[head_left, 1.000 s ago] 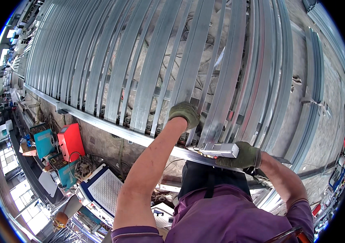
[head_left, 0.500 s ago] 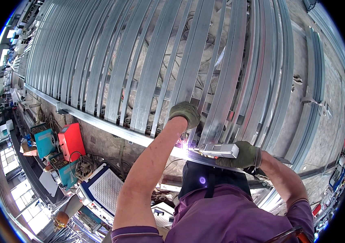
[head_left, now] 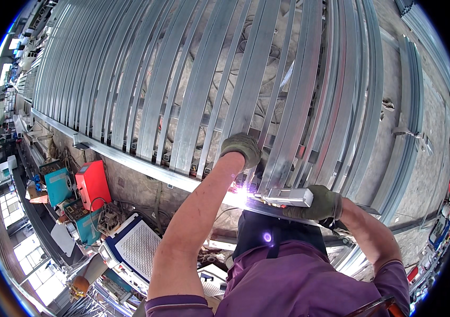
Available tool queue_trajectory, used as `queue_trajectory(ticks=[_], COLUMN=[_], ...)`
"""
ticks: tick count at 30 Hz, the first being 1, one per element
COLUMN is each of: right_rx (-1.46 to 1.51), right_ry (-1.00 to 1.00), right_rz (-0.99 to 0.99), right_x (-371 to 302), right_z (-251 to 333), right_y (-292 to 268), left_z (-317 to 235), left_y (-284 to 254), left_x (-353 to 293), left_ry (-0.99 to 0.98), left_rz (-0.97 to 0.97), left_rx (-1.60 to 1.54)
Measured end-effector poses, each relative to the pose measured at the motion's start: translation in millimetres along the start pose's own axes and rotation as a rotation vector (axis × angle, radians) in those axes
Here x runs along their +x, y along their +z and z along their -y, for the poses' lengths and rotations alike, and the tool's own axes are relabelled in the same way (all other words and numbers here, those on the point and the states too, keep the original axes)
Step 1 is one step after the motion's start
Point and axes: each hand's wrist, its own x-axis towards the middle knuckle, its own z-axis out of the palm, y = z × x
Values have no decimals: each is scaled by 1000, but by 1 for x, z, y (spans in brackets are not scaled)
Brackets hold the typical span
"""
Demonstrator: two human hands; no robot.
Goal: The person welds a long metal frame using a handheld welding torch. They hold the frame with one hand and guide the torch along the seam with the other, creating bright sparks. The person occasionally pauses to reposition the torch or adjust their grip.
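Observation:
My right hand (head_left: 320, 203), in a dark green work glove, is closed around a handheld welding torch (head_left: 289, 197) with a silver, boxy body. Its nozzle points left at a bright white-violet welding spot (head_left: 242, 196) on the long metal rail (head_left: 182, 183) in front of my body. Just beyond the glare, my left hand (head_left: 242, 149), gloved alike, is closed on a metal tube (head_left: 250, 100) near its rail end; its fingertips are partly hidden. The glare hides the joint itself.
Many parallel grey metal tubes (head_left: 201, 79) run away from the rail, with gaps showing cables on the floor. A red box (head_left: 93, 185), teal machines (head_left: 58, 187) and a white-and-blue unit (head_left: 130, 248) stand at left. More long profiles (head_left: 411, 121) lie at right.
The welding glare has grown brighter and larger. The torch and my right hand have shifted very slightly right; my left hand stays in place.

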Motion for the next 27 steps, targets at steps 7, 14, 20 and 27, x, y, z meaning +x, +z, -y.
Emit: queue_trajectory(ticks=[7,14,20,27], right_rx=[-56,-33,-34,-8], right_ry=[26,31,26,72], right_rz=[20,-10,-16,-1], right_x=[0,-3,-1,-4], right_z=[0,2,-7,0], right_y=[-2,-2,1,-2], left_z=[-2,-1,3,1], left_y=[-5,-6,0,-5], left_x=[-1,-2,3,-1], left_ry=[-17,-21,4,5], left_rz=[23,26,22,29], left_rx=[-1,-53,-12,7])
